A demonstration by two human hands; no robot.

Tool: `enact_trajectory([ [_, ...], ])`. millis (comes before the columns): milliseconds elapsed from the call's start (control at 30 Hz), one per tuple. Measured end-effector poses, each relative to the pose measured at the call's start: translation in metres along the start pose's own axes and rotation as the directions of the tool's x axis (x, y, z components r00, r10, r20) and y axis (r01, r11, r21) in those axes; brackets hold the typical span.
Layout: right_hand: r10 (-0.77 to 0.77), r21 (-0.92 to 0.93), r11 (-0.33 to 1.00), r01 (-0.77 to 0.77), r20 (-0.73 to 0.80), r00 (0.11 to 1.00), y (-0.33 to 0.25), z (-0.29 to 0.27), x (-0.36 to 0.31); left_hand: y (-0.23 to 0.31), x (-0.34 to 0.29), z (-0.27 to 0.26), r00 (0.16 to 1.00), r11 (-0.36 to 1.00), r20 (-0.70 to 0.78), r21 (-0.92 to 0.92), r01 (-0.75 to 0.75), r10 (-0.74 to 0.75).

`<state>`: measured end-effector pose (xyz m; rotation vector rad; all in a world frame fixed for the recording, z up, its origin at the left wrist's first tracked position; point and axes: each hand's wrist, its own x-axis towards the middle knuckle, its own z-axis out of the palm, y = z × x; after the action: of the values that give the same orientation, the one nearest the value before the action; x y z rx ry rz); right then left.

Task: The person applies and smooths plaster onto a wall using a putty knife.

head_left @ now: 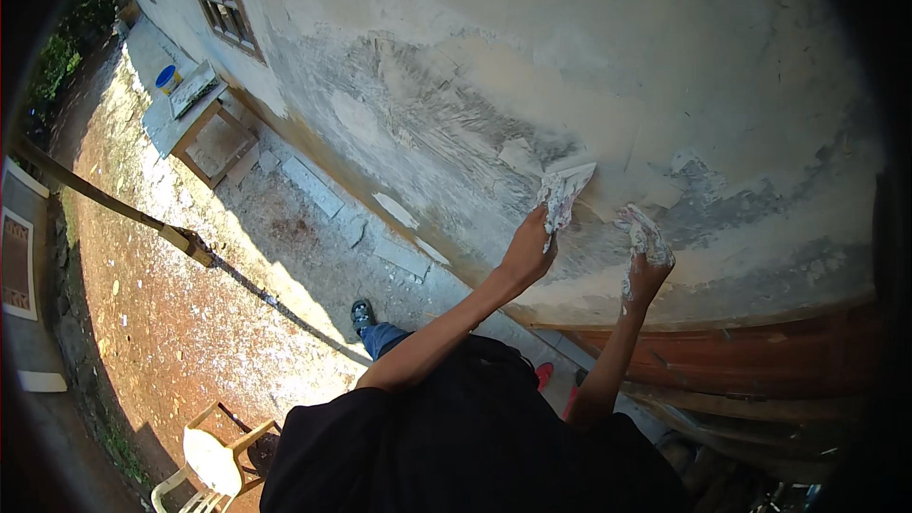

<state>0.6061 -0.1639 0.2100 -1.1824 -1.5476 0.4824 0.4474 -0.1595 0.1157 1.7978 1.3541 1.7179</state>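
My left hand point(528, 252) grips a putty knife point(568, 185) whose blade is coated in white putty and lies against or close to the wall point(684, 28). White smears cover its fingers. To the right, my right hand point(650, 264) is closed near the wall, its fingers thick with white putty. Something pale sticks out at its fingertips, but the coating hides what it is. Around both hands the wall surface is patchy, with grey rough areas and smoother cream areas.
A small table point(169, 123) by the wall carries a blue-and-yellow bucket point(168, 79). Flat slabs point(313, 186) lie along the wall's foot. A pole point(123, 205) slants in from the left. A pale plastic chair point(211, 461) stands lower left. Reddish wood point(731, 361) runs below the wall at right.
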Motion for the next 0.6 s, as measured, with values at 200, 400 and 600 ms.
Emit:
enact_trajectory([
  [200, 0.048, -0.054, 0.997, -0.055, -0.120, 0.992, 0.009, -0.022, -0.009, -0.044, 0.082, -0.107, 0.883, 0.988, -0.467, 0.153, 0.034, 0.042],
  [400, -0.023, -0.019, 1.000, 0.022, -0.044, 0.999, 0.019, -0.024, -0.011, -0.037, 0.086, -0.048, 0.945, 0.994, -0.319, 0.054, 0.095, -0.073],
  [600, 0.060, -0.004, 0.998, -0.061, -0.073, 0.995, 0.034, -0.040, 0.000, 0.023, 0.017, -0.001, 0.986, 0.997, -0.153, -0.055, 0.053, -0.060],
])
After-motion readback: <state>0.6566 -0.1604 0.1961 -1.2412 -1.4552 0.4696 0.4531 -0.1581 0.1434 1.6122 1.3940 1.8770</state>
